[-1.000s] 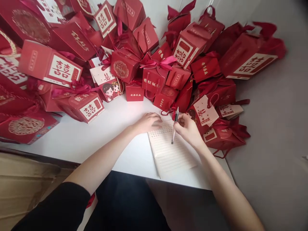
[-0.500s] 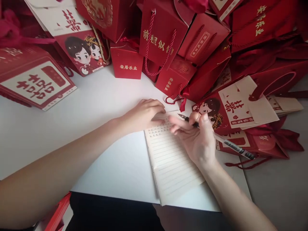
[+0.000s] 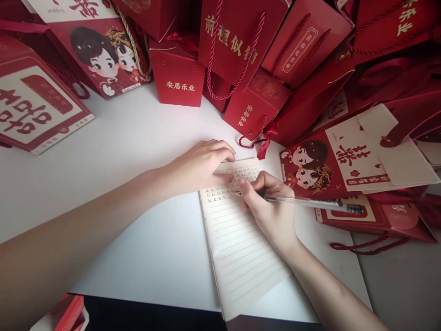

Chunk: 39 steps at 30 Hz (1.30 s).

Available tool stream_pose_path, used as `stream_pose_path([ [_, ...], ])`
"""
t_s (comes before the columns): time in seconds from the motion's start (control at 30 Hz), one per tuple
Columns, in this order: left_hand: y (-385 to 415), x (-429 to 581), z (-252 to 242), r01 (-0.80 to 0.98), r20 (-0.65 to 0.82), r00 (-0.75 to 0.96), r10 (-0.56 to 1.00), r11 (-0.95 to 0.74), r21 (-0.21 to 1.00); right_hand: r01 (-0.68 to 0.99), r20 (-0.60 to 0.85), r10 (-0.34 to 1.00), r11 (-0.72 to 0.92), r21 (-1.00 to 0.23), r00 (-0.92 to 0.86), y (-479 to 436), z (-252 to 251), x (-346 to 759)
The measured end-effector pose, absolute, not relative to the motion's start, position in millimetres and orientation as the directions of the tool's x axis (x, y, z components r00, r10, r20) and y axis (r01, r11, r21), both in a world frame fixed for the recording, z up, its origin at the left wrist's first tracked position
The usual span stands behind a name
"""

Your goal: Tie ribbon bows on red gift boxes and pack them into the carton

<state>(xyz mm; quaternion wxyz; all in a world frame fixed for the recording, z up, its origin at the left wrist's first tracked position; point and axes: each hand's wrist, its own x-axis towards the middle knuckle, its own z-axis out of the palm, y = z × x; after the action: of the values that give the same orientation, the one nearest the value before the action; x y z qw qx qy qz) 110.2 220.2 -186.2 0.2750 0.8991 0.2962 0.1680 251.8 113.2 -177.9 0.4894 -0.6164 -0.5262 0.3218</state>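
A lined notebook (image 3: 237, 248) lies on the white table in front of me, with rows of small handwriting across the top of its page. My left hand (image 3: 205, 166) rests at the notebook's upper left, thumb and fingers spread, the thumb lying on the page. In my right hand (image 3: 272, 209) is a clear pen (image 3: 310, 202) with a dark end, gripped in a writing hold. Its tip points left at the page near the lowest written rows; whether it touches the paper I cannot tell.
Red paper gift bags with rope handles (image 3: 237, 41) crowd the far side. A red-and-white box (image 3: 34, 101) stands at the left. Cartoon-couple boxes (image 3: 306, 168) lie close to my right hand. The white table's (image 3: 148, 257) near edge runs below the notebook.
My right hand has turned palm-down and brought the pen from a raised, loose hold to a writing grip over the page. The view has shifted slightly; my left hand stays at the page.
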Motion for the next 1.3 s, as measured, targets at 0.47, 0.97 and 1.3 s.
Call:
stream_pose_path([
  [0.47,218.9,110.2,-187.0,0.443,0.161,0.766,0.623,-0.692,0.57,0.578,0.144,0.972,0.011,-0.816,0.185,115.4,-180.0,252.1],
  [0.97,218.9,110.7,-187.2,0.439,0.162,0.764,0.624,-0.687,0.578,0.602,0.15,0.966,-0.006,-0.798,0.209,115.7,-178.4,251.9],
  [1.3,219.0,110.7,-187.4,0.44,0.165,0.77,0.617,-0.7,0.563,0.592,0.158,0.962,-0.004,-0.806,0.221,115.1,-177.7,250.7],
])
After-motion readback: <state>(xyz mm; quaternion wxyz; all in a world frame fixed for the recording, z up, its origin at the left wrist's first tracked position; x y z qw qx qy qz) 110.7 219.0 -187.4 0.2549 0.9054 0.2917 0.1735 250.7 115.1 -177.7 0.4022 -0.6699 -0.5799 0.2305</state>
